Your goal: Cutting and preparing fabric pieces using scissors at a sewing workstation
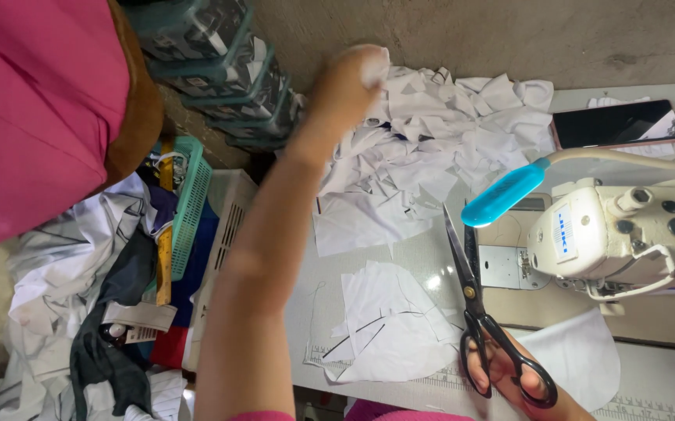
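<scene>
From the head camera I see a pale sewing table (318, 300) under a rough grey wall (462, 35). The left hand (345, 86) reaches to the far edge of the table and is closed on a small white fabric piece (374, 68), just above a big heap of white cut pieces (439, 148). The right hand (513, 382) is at the near edge, with its fingers through the black handles of the scissors (481, 312), whose blades point away from me and lie almost together. Between the hands lies a smaller stack of white pieces (392, 323). At the right side stands a cream sewing machine (626, 234) with a blue lamp (505, 192), and a dark phone (616, 123) lies at the far right corner. Beside the left edge I see a green basket (191, 199) and mixed clothes (80, 312).
</scene>
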